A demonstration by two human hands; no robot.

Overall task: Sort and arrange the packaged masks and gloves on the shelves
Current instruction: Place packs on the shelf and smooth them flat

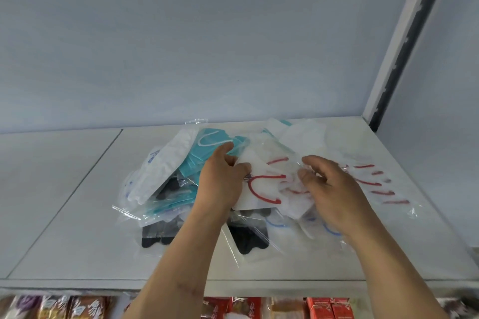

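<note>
Left hand point(223, 176) pinches the near-left edge of a clear packet of white masks with red loops point(267, 184); right hand point(334, 189), fingers curled, grips its right side. Packet sits atop the pile on the white shelf point(77, 215). Teal masks point(207, 153) lie just beyond the left hand, black ones point(246, 241) below both hands.

Mask packs point(261, 189): clear glossy plastic film, crinkled; masks inside soft matt cloth. Shelf point(77, 215): smooth matt white.

Both bare forearms rise from the bottom edge of the frame toward its centre, the two hands close together but apart. The left hand point(223, 179), left of centre, has its fingers curled inward and its thumb stretched up. The right hand point(329, 189), right of centre, curls its fingers downward, palm down.
</note>
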